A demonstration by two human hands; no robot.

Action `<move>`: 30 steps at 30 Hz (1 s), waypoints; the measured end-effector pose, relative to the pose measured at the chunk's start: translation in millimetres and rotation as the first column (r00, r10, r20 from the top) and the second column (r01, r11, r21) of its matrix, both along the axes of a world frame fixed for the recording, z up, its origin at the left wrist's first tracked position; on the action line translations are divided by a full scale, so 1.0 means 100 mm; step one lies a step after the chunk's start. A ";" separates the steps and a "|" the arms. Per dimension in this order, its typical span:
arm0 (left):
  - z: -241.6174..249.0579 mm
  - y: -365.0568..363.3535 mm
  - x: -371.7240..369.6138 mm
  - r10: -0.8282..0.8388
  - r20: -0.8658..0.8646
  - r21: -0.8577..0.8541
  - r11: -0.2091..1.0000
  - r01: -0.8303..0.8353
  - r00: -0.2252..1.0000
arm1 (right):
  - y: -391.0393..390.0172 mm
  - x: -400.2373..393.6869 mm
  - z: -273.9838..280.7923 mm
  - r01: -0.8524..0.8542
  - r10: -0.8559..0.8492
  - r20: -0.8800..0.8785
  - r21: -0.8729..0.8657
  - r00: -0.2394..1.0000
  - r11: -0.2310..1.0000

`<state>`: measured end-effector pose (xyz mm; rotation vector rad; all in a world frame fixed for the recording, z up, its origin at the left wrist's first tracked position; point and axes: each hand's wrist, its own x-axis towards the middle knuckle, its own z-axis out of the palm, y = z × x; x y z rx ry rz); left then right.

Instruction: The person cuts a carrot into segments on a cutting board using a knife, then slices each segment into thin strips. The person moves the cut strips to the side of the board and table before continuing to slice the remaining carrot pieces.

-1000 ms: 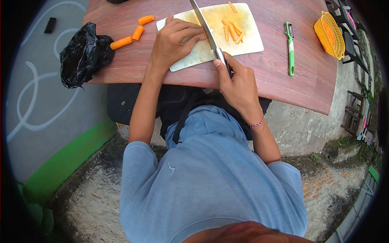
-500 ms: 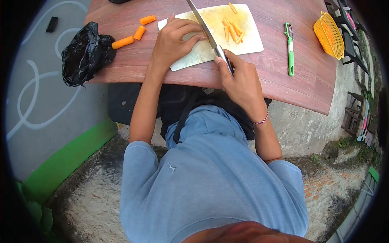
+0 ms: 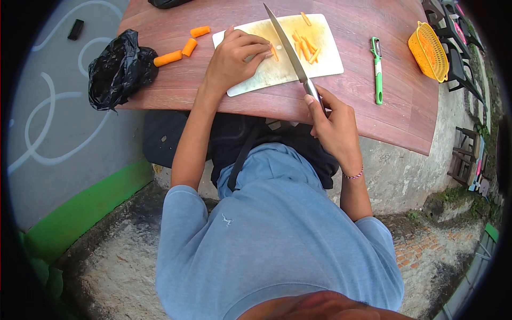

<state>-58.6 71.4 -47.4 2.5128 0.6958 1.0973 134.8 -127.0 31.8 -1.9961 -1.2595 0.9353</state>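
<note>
My right hand (image 3: 336, 125) grips the handle of a kitchen knife (image 3: 288, 45), its blade slanting up and left over the white cutting board (image 3: 250, 80). My left hand (image 3: 236, 60) rests on the board's left part, thumb and fingers pinched on a carrot piece (image 3: 274, 53) that shows only in part at the fingertips. The blade is a little to the right of that piece, apart from it. Several cut carrot sticks (image 3: 305, 49) lie in a loose pile on the board's right side, with another stick (image 3: 305, 19) near its far edge.
Several carrot chunks (image 3: 189, 47) lie on the wooden table (image 3: 176, 93) left of the board, beside a black plastic bag (image 3: 120, 72) at the edge. On the right are a green-and-white peeler (image 3: 378, 72) and a yellow basket (image 3: 428, 53) holding orange shreds.
The knife and my right hand have moved right, away from my left fingers. A carrot piece now shows at the left fingertips. The view has shifted slightly.
</note>
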 end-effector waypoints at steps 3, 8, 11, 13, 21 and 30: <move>0.03 -0.02 0.01 0.012 -0.028 0.032 0.999 -0.011 1.000 | 0.01 0.02 0.00 0.024 -0.028 0.041 0.077 0.999 0.997; 0.11 -0.07 -0.01 0.110 0.015 0.215 0.970 -0.110 0.994 | 0.00 0.01 -0.03 -0.044 -0.005 0.163 0.295 0.987 0.955; 0.22 -0.18 -0.08 0.091 0.066 0.218 0.970 -0.103 0.994 | -0.02 0.02 0.01 -0.124 0.058 0.249 0.257 0.967 0.958; 0.36 -0.30 -0.10 0.064 -0.018 0.262 0.963 -0.057 0.998 | -0.04 0.01 0.00 -0.146 0.070 0.272 0.270 0.960 0.952; 0.40 -0.39 -0.08 -0.043 -0.294 0.260 0.958 0.123 0.955 | -0.03 -0.09 -0.09 -0.278 0.126 0.424 0.320 0.897 0.905; 0.33 -0.28 0.05 -0.032 -0.352 0.260 0.957 0.131 0.935 | -0.03 -0.13 -0.07 -0.280 0.139 0.444 0.270 0.885 0.921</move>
